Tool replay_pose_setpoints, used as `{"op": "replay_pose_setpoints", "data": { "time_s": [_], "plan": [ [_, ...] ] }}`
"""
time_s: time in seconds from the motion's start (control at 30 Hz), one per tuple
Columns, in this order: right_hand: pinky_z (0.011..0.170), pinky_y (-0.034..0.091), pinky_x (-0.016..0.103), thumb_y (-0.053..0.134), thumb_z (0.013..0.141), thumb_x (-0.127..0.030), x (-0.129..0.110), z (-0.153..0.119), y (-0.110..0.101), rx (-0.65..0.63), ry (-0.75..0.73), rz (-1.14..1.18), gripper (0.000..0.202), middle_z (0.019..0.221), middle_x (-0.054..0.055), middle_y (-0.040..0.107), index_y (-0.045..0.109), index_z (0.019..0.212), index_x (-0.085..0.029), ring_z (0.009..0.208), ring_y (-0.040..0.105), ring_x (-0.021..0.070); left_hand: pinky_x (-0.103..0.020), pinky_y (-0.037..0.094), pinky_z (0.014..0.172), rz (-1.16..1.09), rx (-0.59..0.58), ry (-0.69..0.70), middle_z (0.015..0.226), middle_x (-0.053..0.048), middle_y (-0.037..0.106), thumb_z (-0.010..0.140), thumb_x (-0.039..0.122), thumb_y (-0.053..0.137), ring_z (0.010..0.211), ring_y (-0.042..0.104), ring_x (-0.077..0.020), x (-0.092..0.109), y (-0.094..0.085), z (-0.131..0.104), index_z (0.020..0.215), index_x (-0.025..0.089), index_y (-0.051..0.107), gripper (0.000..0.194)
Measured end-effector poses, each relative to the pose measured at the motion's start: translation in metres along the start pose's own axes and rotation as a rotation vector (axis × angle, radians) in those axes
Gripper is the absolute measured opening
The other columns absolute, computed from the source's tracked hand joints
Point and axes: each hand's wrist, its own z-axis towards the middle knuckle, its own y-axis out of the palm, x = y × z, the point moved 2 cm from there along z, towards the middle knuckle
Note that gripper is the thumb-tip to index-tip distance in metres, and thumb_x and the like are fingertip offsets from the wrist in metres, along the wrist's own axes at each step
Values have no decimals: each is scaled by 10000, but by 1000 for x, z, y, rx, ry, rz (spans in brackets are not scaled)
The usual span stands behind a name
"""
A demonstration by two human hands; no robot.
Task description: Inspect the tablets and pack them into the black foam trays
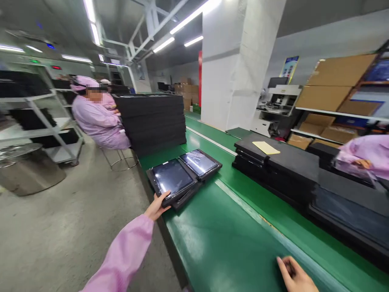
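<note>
My left hand (158, 206) grips the near corner of a black foam tray that holds a dark glossy screen panel (172, 177). Its thumb lies on top at the edge, with the fingers beneath. That tray sits slightly askew over another black tray (185, 198). Right beside it lies a second tray with a shiny panel (199, 162). Over the green tabletop (225, 231) at the lower right is my right hand (294, 272), its fingers curled with a gap between thumb and fingers and nothing visible in them.
A tall stack of black trays (152, 121) stands beyond the panels. Along the right run more black stacks (279, 162), one bearing a yellow paper (266, 147). A seated person in pink (97, 117) is at the left, and another person's pink sleeve (364, 154) at the right.
</note>
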Motion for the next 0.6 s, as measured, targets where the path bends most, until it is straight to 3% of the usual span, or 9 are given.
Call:
{"op": "replay_pose_setpoints", "data": {
  "time_s": [0.07,0.1,0.2,0.3,0.37,0.43,0.5,0.6],
  "plan": [
    [503,488,314,702,578,-717,-2,5,-5,-22,89,161,432,508,-38,564,627,628,-294,479,568,195,-289,606,703,65,-38,-44,822,8,717,798,205,757,786,717,-184,-14,-22,-17,1017,253,600,273],
    [517,508,318,681,549,-773,-3,6,-8,10,123,187,517,546,-28,603,644,697,-280,504,590,202,-297,610,702,99,-59,-70,796,1,723,765,209,769,782,722,-197,-20,-32,-24,958,245,613,251],
    [631,579,365,601,591,-844,-4,2,-20,88,184,202,738,860,67,743,669,993,-230,726,698,259,-364,633,841,267,-199,-126,826,-42,777,582,284,853,939,757,-284,-33,-57,-41,794,239,665,286],
    [882,585,426,607,672,-812,-4,-21,-33,131,182,218,832,1302,152,678,610,1250,-214,1145,673,332,-451,580,1010,429,-366,-140,963,-63,813,424,378,904,1133,712,-373,-40,-61,-56,771,273,720,406],
    [1025,529,463,624,707,-786,-3,-44,-42,133,188,267,874,1477,166,568,553,1362,-211,1325,572,357,-470,541,1063,510,-475,-143,1044,-57,813,375,414,916,1209,672,-394,-43,-48,-67,841,308,758,503],
    [1133,447,487,640,730,-760,2,-72,-52,126,223,300,890,1549,152,508,520,1422,-213,1415,490,362,-465,502,1105,563,-602,-145,1087,-55,807,361,412,922,1269,633,-396,-46,-22,-78,897,326,778,561],
    [1212,355,491,673,737,-726,11,-101,-64,152,267,253,873,1566,109,502,520,1445,-239,1471,421,356,-463,458,1143,592,-737,-140,1125,-59,799,367,377,920,1306,605,-394,-52,14,-90,911,322,789,563],
    [1264,256,508,684,775,-672,29,-144,-84,297,320,177,812,1564,59,513,527,1462,-270,1522,335,347,-451,445,1150,626,-894,-120,1184,-54,782,393,328,896,1308,604,-381,-63,74,-107,910,307,791,528]
  ]
}}
